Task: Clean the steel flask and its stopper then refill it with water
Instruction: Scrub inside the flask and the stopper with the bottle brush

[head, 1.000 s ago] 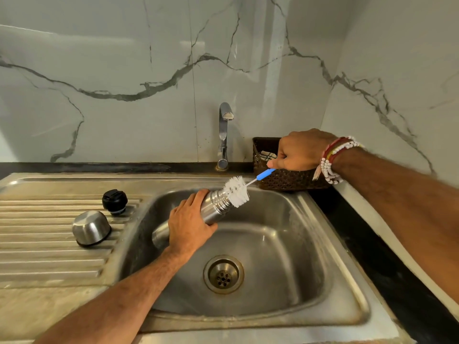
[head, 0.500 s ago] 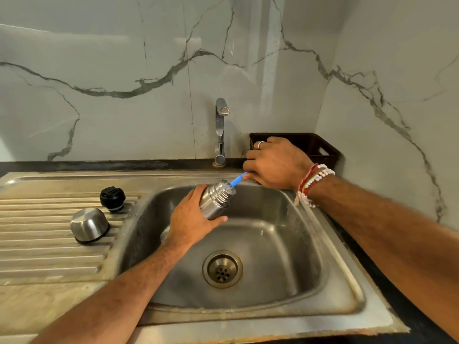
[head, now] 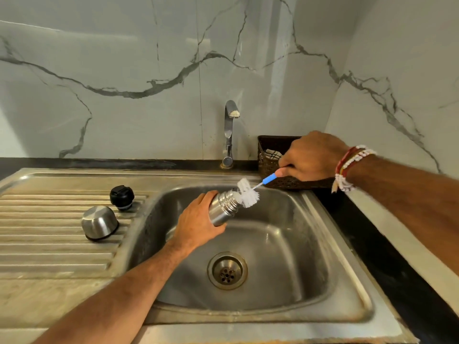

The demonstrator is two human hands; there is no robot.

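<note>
The steel flask is held over the back-left part of the sink basin. Its long axis is tilted, and its ridged mouth is pointed up and to the right, toward the woven basket. Only the neck and shoulder are seen; the rest of the body is hidden under the left hand, whose fingers are wrapped round it. The white bristles of a bottle brush are pressed against the mouth; how far they reach inside cannot be told. The brush's blue handle is gripped by the curled fingers of the right hand, and most of the handle is buried in the fist. Beaded bracelets are worn on that wrist. On the ridged drainboard, left of the basin, the black stopper is stood near the basin's edge, with an upturned steel cup just beside it. The tap is mounted behind the basin. The basket is set on the black worktop; its right part is covered by the right hand, and its pale contents are hard to make out.
</note>
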